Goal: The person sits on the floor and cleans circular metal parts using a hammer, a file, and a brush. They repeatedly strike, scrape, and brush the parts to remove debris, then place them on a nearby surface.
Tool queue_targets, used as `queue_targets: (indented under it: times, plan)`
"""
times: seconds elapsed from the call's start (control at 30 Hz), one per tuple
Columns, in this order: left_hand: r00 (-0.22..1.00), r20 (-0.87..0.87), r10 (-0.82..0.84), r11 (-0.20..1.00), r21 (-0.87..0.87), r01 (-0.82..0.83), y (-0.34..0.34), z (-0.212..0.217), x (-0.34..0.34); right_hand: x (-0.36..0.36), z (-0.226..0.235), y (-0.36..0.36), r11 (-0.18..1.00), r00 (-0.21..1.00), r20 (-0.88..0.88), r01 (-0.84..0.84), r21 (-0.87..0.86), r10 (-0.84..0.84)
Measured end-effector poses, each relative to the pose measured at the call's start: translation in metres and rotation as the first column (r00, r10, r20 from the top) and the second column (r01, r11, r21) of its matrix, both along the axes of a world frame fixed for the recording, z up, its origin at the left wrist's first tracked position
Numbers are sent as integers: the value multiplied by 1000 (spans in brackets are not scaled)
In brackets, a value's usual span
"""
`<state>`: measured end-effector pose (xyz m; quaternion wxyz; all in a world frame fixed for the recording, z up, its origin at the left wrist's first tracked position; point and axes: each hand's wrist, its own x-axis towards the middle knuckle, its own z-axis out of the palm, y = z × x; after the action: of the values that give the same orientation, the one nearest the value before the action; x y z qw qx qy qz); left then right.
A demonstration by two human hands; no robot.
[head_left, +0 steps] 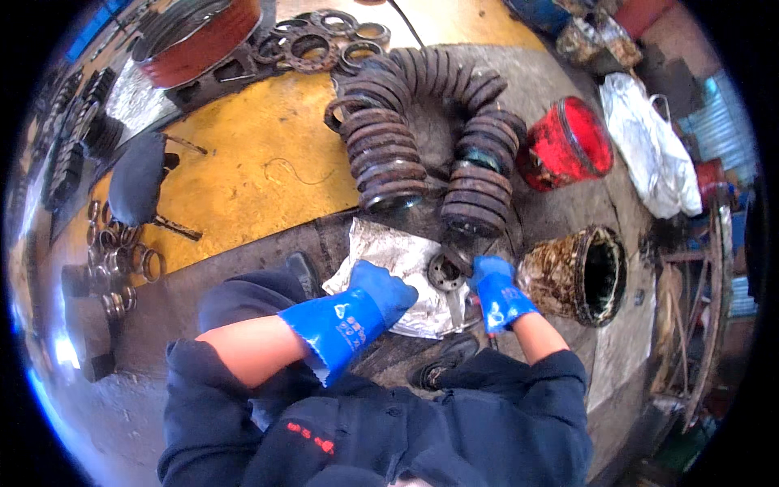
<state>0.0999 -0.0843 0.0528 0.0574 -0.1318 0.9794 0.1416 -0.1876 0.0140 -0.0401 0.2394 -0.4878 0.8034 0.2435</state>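
Observation:
Both my hands wear blue rubber gloves. My left hand (380, 290) is closed in a fist over a crumpled, grease-stained white sheet (365, 242); whatever it may hold is hidden. On the sheet's right part lies a dark metal ring with small holes (445, 273). Just right of this ring, my right hand (493, 282) curls closed beside a tilted dark ring (458, 252). Its fingers are partly hidden, and I cannot make out what they grip. Beyond the hands, greasy thick rings (385, 158) lie stacked on their sides in a curved row.
A red bucket (560, 146) and a grease-caked bucket (560, 272) lie on the right, near a white sack (653, 150). At left are a small dark stool (136, 178) and several metal rings (114, 256). More flanged rings (311, 50) and a large rusty drum (199, 40) stand far left.

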Motion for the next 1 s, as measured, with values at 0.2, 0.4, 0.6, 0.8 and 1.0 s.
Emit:
queue_targets:
  times: [0.2, 0.4, 0.6, 0.8, 1.0]
  plan:
    - [977, 208, -41, 992, 129, 14, 5, 26, -13, 31, 71, -16, 999, 970, 241, 42, 23, -46]
    - [998, -40, 41, 994, 99, -37, 9, 30, 6, 92, 176, -150, 964, 953, 237, -137, -227, 191]
    - [952, -293, 85, 996, 35, -78, -8, 32, 0, 129, 277, -330, 455, 842, -495, -535, -712, 215]
    - [883, -444, 150, 985, -14, -175, -41, 23, -13, 124, 293, -310, 288, 847, -403, -505, -814, 346]
    - [920, -300, 251, 953, -90, -289, -69, 60, 14, 0, 129, -175, 626, 932, -117, -320, -711, 343]
